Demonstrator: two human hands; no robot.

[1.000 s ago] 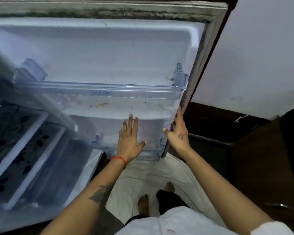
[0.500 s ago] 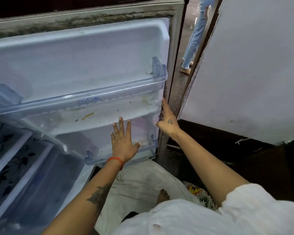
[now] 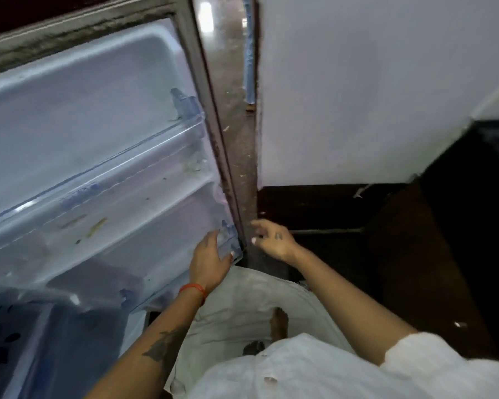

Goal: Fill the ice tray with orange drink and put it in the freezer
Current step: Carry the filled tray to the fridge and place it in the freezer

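Fridge door [image 3: 92, 116] open. Left hand [image 3: 211, 257] flat, fingers spread, on door's lower shelf [image 3: 156, 254]. Right hand [image 3: 274, 240] loose, holding nothing, just beside door edge.

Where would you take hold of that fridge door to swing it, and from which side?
Probably the door's free vertical edge, low down, coming from the right. That edge is a long, straight rim with open floor beside it. The right hand hovers open just off it, while the left hand lies flat on the inner liner by the lower shelf.
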